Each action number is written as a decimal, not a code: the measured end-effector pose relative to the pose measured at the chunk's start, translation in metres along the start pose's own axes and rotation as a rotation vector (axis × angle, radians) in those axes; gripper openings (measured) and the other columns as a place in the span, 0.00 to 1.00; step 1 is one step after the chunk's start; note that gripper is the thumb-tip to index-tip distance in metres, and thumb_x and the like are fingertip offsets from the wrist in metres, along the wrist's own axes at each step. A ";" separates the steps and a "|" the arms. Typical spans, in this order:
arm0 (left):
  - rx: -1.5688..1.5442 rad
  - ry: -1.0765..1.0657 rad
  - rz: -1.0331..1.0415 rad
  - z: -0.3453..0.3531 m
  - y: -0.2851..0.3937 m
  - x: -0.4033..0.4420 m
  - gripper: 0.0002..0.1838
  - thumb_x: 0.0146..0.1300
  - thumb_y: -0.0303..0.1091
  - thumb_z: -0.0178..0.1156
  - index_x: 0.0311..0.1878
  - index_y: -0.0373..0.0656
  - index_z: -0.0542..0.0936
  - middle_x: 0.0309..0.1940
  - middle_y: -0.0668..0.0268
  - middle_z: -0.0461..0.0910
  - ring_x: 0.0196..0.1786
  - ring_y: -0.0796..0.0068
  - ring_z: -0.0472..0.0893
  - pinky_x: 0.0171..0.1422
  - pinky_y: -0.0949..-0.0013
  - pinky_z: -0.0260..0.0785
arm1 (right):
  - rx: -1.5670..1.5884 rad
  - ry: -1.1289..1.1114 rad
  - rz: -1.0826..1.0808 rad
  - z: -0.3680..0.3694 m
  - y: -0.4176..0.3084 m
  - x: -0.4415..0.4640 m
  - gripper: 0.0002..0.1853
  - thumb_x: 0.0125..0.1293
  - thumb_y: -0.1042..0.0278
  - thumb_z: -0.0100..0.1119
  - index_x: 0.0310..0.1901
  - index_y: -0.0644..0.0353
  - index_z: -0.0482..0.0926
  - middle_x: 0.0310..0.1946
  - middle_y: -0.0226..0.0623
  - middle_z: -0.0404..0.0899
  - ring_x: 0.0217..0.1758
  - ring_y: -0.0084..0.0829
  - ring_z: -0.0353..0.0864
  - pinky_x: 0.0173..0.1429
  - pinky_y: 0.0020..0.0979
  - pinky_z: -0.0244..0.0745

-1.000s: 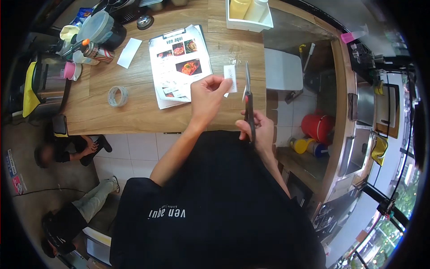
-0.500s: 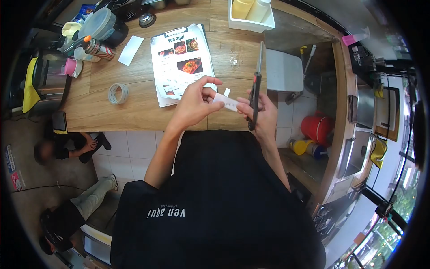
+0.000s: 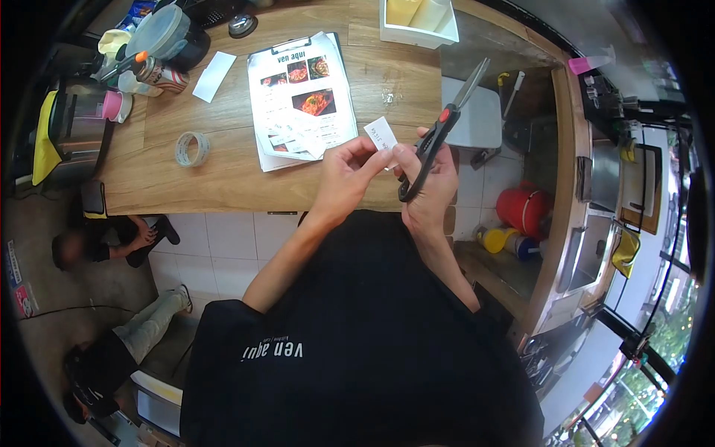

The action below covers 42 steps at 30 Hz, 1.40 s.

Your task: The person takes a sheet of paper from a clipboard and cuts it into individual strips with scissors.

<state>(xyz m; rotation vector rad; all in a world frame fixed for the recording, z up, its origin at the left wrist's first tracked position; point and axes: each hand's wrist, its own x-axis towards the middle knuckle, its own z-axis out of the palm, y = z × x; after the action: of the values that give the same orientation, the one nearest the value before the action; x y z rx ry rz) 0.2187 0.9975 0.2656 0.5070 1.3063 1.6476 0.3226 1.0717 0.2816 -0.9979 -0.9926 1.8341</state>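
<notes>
A small white paper slip (image 3: 381, 132) with print on it is pinched between the fingertips of my left hand (image 3: 348, 173) and the thumb of my right hand (image 3: 433, 179). My right hand also holds black scissors (image 3: 439, 132), their blades pointing up and to the right, away from the slip. Left of my hands lies a clipboard with a menu sheet (image 3: 283, 97), and several loose slips rest on its lower part. A roll of clear tape (image 3: 192, 149) stands farther left on the wooden table (image 3: 246, 190).
A blank white paper (image 3: 214, 77) lies near jars (image 3: 162, 77) at the back left. A white bin with bottles (image 3: 419, 33) stands at the back right edge. Beyond the right edge is a red container (image 3: 526, 211). Two people (image 3: 97, 365) are at lower left.
The slip went from upright in my left hand to sideways between both hands, and is now tilted upward. My right hand rose, and the scissors swung from upright to leaning right.
</notes>
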 end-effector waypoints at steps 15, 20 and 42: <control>0.278 -0.032 0.020 -0.009 0.079 0.018 0.08 0.66 0.30 0.64 0.36 0.33 0.84 0.30 0.67 0.85 0.34 0.84 0.81 0.41 0.79 0.72 | -0.520 -0.530 0.168 -0.066 -0.030 -0.035 0.48 0.45 0.54 0.84 0.65 0.67 0.70 0.37 0.35 0.80 0.42 0.23 0.79 0.48 0.25 0.74; 0.327 -0.014 0.054 0.001 0.079 0.021 0.11 0.64 0.33 0.66 0.36 0.32 0.85 0.27 0.68 0.85 0.31 0.86 0.79 0.37 0.78 0.70 | -0.518 -0.533 0.151 -0.058 -0.039 -0.035 0.47 0.44 0.55 0.84 0.65 0.67 0.71 0.36 0.34 0.80 0.41 0.23 0.79 0.48 0.26 0.75; 0.209 -0.041 0.107 0.013 0.080 0.020 0.09 0.62 0.31 0.67 0.37 0.31 0.86 0.27 0.65 0.86 0.32 0.83 0.82 0.38 0.78 0.74 | -0.484 -0.536 0.068 -0.053 -0.045 -0.032 0.43 0.44 0.51 0.83 0.60 0.63 0.75 0.30 0.31 0.80 0.33 0.20 0.77 0.40 0.24 0.73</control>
<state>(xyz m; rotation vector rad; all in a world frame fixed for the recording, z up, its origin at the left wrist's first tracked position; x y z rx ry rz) 0.1864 1.0224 0.3385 0.7431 1.4507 1.5858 0.3938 1.0732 0.3101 -0.8229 -1.8094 2.0115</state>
